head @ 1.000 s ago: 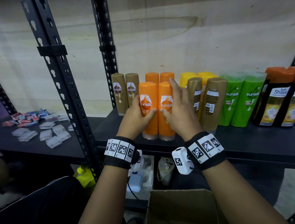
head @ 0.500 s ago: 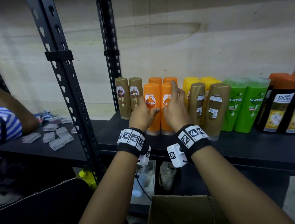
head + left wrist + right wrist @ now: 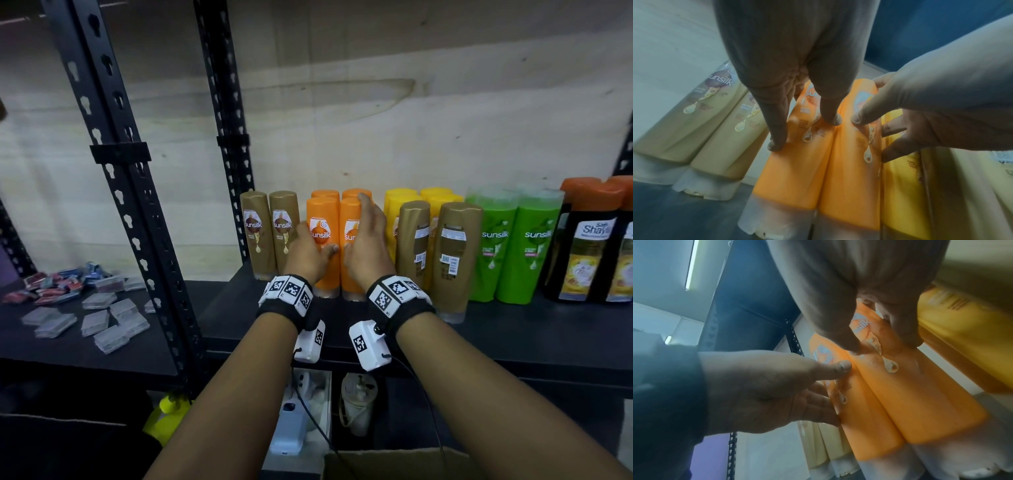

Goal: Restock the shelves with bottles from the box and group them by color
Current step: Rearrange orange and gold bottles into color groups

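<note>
Head view shows your left hand [image 3: 308, 253] and right hand [image 3: 368, 246] at mid-frame, each grip wrapped on one of the two front orange bottles [image 3: 323, 246], thumbs on the labels and fingers along the outer sides; both wrist views confirm that contact. Compared with a second ago, the pair stands deeper on the shelf [image 3: 513, 329], now close against the two orange bottles behind it and level with the brown bottles [image 3: 270, 233] on its left. That suggests the orange group is nearly set: four together, upright, caps down. Your next move is probably to let go and go back to the box [image 3: 394, 462], whose cardboard edge shows at the bottom of the frame; what is left inside is hidden. Note that two more brown bottles [image 3: 438, 253], labels turned backwards, stand right of centre in front of the yellow bottles [image 3: 399, 202], apart from their brown mates, so the colour grouping looks unfinished. Green bottles [image 3: 513, 246] and dark bottles with orange caps fill the right edge. Behind the black steel rack is a pale plywood wall [image 3: 376, 102]; at lower left a second shelf carries small clear packets [image 3: 96, 318].
</note>
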A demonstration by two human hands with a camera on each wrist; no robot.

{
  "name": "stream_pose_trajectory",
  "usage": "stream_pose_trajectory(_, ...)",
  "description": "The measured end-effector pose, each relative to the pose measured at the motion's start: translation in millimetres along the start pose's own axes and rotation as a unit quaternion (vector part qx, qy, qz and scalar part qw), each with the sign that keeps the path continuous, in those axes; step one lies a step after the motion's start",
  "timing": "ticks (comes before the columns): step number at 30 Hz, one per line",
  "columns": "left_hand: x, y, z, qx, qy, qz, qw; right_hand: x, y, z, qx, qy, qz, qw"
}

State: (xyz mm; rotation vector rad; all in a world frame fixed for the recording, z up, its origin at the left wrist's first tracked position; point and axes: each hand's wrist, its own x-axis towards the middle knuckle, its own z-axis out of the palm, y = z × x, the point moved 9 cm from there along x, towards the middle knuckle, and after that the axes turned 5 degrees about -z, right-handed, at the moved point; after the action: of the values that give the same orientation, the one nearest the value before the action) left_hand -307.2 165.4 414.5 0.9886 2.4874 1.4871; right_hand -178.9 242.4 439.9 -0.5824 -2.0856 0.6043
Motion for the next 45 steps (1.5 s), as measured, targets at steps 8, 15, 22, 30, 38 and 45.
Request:
stream_pose_trajectory(8,5,-2,3,-0.033,-0.001,-0.008,0.999,7,4,1,0.012,0.005,-0.009,1.0)
stream_pose_trajectory(15,10,-5,5,-0.038,-0.008,-0.019,0.999,11,9,5,0.022,0.006,-0.016,1.0)
stream_pose_trajectory(22,11,-6,6,-0.047,-0.009,-0.018,0.999,13,11,5,0.018,0.012,-0.019,1.0)
stream_pose_trajectory(30,10,-8,6,-0.046,-0.01,-0.017,0.999,8,14,6,0.001,-0.005,-0.015,1.0)
stream_pose_trajectory(38,-3,-9,2,-0.007,-0.008,0.001,1.0,-15,13,1,0.001,-0.005,-0.01,1.0)
stream_pose_trajectory(45,-27,-19,-9,-0.01,0.013,0.012,1.0,-39,7,-16,-0.033,-0.004,-0.029,0.999)
